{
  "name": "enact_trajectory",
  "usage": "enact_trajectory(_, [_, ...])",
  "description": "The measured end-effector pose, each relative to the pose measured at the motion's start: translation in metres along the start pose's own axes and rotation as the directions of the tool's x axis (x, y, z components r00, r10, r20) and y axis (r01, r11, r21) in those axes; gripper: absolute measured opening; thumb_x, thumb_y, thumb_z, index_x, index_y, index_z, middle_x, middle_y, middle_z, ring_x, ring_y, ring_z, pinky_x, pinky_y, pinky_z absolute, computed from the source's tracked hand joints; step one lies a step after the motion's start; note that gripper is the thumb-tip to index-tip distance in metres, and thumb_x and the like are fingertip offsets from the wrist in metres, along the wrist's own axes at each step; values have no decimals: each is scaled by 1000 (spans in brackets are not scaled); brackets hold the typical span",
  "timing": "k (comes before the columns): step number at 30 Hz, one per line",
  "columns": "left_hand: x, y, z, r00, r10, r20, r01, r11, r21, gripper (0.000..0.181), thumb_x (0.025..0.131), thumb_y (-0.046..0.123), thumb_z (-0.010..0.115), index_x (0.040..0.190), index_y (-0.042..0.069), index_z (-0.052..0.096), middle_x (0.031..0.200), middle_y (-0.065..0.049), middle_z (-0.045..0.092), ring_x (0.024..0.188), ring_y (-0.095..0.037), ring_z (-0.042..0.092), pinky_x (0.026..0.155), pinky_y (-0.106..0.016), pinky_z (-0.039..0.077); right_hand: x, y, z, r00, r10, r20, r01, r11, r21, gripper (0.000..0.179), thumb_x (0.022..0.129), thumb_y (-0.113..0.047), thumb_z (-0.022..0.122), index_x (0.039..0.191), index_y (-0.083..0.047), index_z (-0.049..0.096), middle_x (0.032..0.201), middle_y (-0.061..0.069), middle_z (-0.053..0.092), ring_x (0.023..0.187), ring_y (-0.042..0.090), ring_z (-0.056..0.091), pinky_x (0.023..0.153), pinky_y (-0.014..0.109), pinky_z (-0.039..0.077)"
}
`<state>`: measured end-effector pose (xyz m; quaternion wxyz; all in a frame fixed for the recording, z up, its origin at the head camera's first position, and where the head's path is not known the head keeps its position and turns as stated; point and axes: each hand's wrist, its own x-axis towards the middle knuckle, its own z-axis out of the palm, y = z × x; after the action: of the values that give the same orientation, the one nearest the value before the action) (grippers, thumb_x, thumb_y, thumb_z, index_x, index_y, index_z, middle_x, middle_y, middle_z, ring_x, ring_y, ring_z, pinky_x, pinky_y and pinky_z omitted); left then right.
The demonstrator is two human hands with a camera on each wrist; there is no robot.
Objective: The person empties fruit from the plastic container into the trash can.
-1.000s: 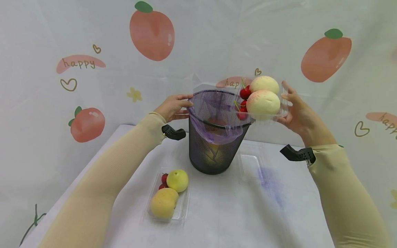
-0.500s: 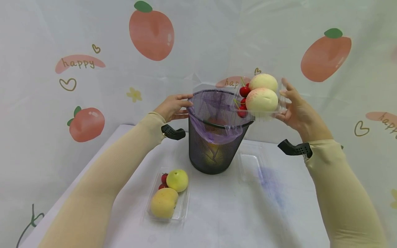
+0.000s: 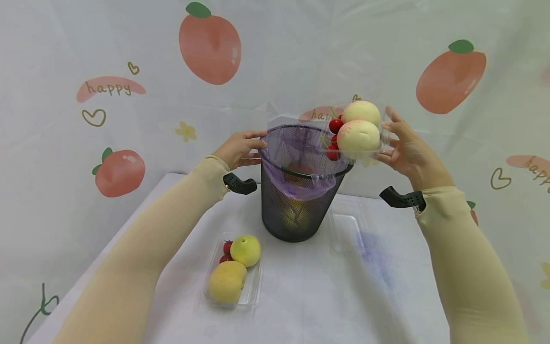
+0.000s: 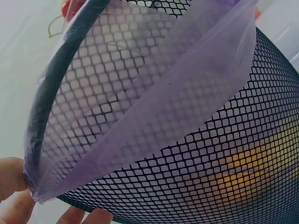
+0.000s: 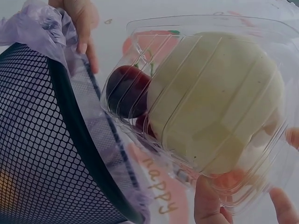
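Note:
My left hand (image 3: 242,149) grips the left rim of a black mesh wastebasket (image 3: 279,205) lined with a purple bag (image 3: 301,191); in the left wrist view, fingers (image 4: 11,177) show at that rim. In my right hand (image 3: 408,148) is a clear plastic fruit tray (image 5: 210,23), held up over the basket's right rim. Two pale peaches (image 3: 358,136) and several red cherries (image 3: 335,126) are in it. The right wrist view shows fingertips (image 5: 208,196) against the tray's side. Yellow-orange fruit (image 4: 243,177) shows blurred through the mesh.
On the white table (image 3: 309,296), a second clear tray (image 3: 253,294) at front left holds a yellow apple-like fruit (image 3: 246,250), a yellow peach-like fruit (image 3: 227,282) and small red fruits (image 3: 227,247). Another clear tray (image 3: 345,231) lies right of the basket. A printed curtain (image 3: 301,57) hangs behind.
My right hand has shifted slightly left and up, carrying the fruit tray a little further over the wastebasket. The left hand and the basket stay in place.

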<state>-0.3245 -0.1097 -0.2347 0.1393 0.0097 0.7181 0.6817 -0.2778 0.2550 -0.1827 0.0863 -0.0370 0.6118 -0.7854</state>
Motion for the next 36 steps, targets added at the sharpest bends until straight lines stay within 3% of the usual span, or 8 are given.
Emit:
enact_trajectory(7, [0,1,0,1000,-6,-4,6,1000,-1,50,97,15,59,145,25,47,134,-4,48,110,-23,58,100,-36,50,6,-1,0,1000,11,-9,-11,1000,10,68,96,-24,58,147,-54,25,160,0,0,89,19,65,68,28,60])
enact_trajectory(15, [-1,0,0,1000,-1,1,1,1000,-5,51,97,14,60,145,25,47,123,-2,51,106,-23,58,100,-36,50,13,1,3,1000,4,-18,-4,1000,-23,69,95,-24,61,147,-54,25,159,1,6,114,17,47,72,28,60])
enact_trajectory(25, [2,0,0,1000,-1,-6,1,1000,-7,49,97,15,59,144,24,48,121,-1,51,102,-20,58,100,-36,50,18,-1,9,1000,-7,-26,5,999,-53,70,95,-23,62,148,-52,25,160,2,7,104,16,53,70,27,59])
enact_trajectory(32, [1,-1,1,1000,-3,-14,3,1000,-8,49,97,14,60,143,25,48,118,-2,52,102,-21,58,100,-37,50,20,-2,10,999,-11,-39,8,998,-65,67,95,-24,62,145,-53,30,159,1,7,114,15,46,70,28,59])
enact_trajectory(36, [1,1,2,1000,-5,-20,5,1000,-11,49,97,14,60,143,25,49,117,-2,52,101,-21,58,99,-37,51,20,-3,11,999,-10,-30,7,997,-75,67,95,-24,62,146,-53,29,162,-1,2,129,20,37,71,28,59])
